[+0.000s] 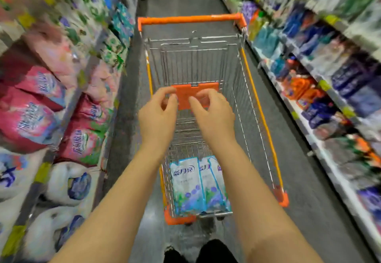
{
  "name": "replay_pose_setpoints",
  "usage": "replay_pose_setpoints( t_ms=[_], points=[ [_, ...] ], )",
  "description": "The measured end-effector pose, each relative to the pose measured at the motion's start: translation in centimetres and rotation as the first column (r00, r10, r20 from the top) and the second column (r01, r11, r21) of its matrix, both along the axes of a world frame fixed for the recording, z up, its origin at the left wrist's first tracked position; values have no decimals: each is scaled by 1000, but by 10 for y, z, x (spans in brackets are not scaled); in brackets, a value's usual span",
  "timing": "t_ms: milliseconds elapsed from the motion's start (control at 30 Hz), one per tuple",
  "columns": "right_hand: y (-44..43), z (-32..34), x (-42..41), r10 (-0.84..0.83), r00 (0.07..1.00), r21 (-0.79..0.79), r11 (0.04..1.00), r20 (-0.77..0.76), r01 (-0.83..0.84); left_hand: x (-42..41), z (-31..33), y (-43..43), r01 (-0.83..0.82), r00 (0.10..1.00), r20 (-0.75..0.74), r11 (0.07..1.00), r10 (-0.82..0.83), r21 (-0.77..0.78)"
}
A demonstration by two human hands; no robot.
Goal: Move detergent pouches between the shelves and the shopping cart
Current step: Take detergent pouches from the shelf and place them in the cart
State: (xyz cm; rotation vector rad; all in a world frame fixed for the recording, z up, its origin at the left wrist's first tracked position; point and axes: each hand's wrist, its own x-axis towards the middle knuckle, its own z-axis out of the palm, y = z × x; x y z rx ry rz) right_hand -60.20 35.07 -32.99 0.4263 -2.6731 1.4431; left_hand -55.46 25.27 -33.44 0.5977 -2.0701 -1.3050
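1. Head view: two detergent pouches (186,186) lie side by side in the wire basket of the shopping cart (261,106), at the end nearest the person. Their long edges touch and their printed faces point up. The near end wall appears to keep them from sliding out.
2. The left grip (157,116) and right grip (214,114) hang over the middle of the basket, well above the pouches. On both, the fingers are loosely curled and hold nothing.
3. The fingertips overlap an orange plastic panel (193,93) on the cart. Whether they touch it cannot be told.
4. The cart stands in the aisle between the left shelves (88,73) and the right shelves (309,73), which probably keeps stock on both sides within reach.
5. The left shelves carry pink bags (31,122) and white bags. The right shelves carry blue and orange packs, too blurred to identify.
6. Judgement: with both grips empty, the next move calls for a fresh grasp, either on a shelf or down at the pouches.
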Motion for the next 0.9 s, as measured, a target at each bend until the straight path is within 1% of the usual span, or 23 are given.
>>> replay_pose_setpoints(
  t_ms=[100,167,233,267,367,467,600,700,767,833,900],
  points=[
    [24,-54,-38,-112,984,50,993,135,107,-41,-52,17,58,985,157,994,-72,90],
    [40,-95,-63,-194,953,133,977,231,167,-66,-86,31,74,962,252,988,-108,139],
    [57,-138,-82,-257,910,238,954,325,185,-88,-121,44,74,927,351,983,-130,168],
    [64,-159,-90,-278,883,265,946,377,185,-98,-139,51,69,905,403,981,-138,181],
    [79,-218,-111,-314,801,291,939,509,183,-127,-195,70,66,843,498,959,-202,277],
    [87,-272,-135,-341,753,336,927,563,168,-156,-257,87,54,768,589,942,-251,331],
    [92,-339,-157,-383,634,370,915,672,160,-175,-342,110,24,624,719,928,-304,371],
    [95,-380,-154,-416,564,398,903,714,162,-179,-390,131,-25,520,785,913,-337,408],
    [97,-398,-151,-457,542,445,880,705,164,-180,-412,141,-115,465,821,897,-331,427],
    [98,-409,-153,-477,550,489,861,685,138,-183,-428,142,-181,448,845,896,-291,405],
    [101,-414,-158,-484,544,514,851,685,109,-187,-440,140,-215,418,854,880,-310,424]
  ],
)
